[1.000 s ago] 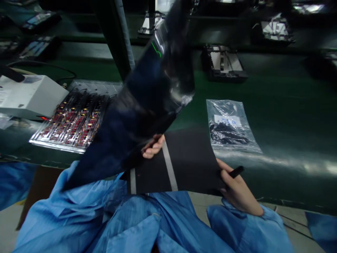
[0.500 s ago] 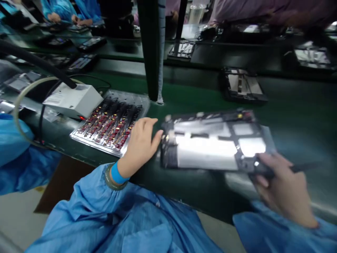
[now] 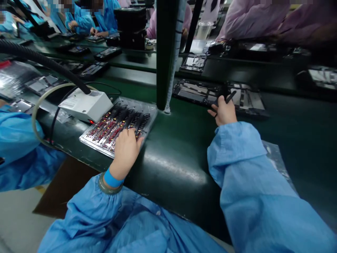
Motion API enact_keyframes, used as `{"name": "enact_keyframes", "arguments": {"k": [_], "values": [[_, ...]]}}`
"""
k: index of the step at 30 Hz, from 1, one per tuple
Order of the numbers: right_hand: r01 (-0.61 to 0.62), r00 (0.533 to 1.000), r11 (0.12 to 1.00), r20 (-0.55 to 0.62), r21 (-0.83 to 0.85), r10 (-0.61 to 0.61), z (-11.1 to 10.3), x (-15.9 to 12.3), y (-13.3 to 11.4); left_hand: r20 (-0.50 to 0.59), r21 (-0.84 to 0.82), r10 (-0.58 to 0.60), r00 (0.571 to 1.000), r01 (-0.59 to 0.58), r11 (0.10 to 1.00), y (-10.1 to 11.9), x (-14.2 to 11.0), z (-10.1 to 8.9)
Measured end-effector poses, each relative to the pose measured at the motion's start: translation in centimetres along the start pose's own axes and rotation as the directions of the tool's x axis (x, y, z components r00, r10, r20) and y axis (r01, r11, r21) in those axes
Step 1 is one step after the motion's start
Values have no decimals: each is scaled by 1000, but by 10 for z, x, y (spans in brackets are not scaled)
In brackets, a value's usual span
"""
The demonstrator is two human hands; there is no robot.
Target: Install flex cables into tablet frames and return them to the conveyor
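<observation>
My left hand point(image 3: 127, 146) lies over the near right part of a clear plastic tray point(image 3: 98, 149). Its thumb stands apart and the fingertips touch small red and black circuit boards point(image 3: 116, 131) set in rows there. Across the bench, my right hand point(image 3: 225, 111) is at the right end of an opened tablet-like device point(image 3: 193, 92) with black frame and silvery panels. A thin black pen-like tool point(image 3: 231, 96) sticks out of that hand; its exact kind does not show. A second opened device point(image 3: 246, 99) lies just right, partly behind the hand.
A white box point(image 3: 85, 105) with a red light, a thick black hose and cables stands left of the tray. A green post point(image 3: 167, 56) rises behind it. A clear plastic sheet point(image 3: 279, 158) lies beside my right sleeve. Co-workers sit across and at left.
My right hand has carried the opened device away from me to the back of the bench, beside the other one. My left hand has moved left and down onto the tray of circuit boards.
</observation>
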State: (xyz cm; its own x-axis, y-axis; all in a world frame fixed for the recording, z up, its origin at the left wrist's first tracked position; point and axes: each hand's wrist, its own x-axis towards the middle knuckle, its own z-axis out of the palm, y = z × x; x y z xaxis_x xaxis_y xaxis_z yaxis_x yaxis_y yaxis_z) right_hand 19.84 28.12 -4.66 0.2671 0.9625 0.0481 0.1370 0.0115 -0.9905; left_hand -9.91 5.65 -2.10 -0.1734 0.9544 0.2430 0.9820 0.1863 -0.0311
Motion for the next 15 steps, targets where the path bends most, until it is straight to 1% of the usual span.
{"name": "enact_keyframes", "arguments": {"k": [2,3,6,9,12,15], "values": [[-85,996,995,-12,58,86,3,-25,-6,37,-20,-12,999,13,1000,-2,2,0],[-103,995,991,21,88,102,3,-41,-10,54,-36,-17,998,19,999,-2,2,0],[-82,980,992,189,91,64,2,-94,-23,67,-104,-32,997,39,994,-3,5,2],[-8,958,1000,285,24,1,-3,-140,-25,38,-201,-52,998,59,978,-3,5,5],[31,942,998,336,-46,-14,-7,-172,-19,8,-332,-81,997,79,940,-7,7,6],[28,935,996,355,-84,3,-6,-192,-14,-1,-475,-121,993,106,874,-15,10,3]]}}
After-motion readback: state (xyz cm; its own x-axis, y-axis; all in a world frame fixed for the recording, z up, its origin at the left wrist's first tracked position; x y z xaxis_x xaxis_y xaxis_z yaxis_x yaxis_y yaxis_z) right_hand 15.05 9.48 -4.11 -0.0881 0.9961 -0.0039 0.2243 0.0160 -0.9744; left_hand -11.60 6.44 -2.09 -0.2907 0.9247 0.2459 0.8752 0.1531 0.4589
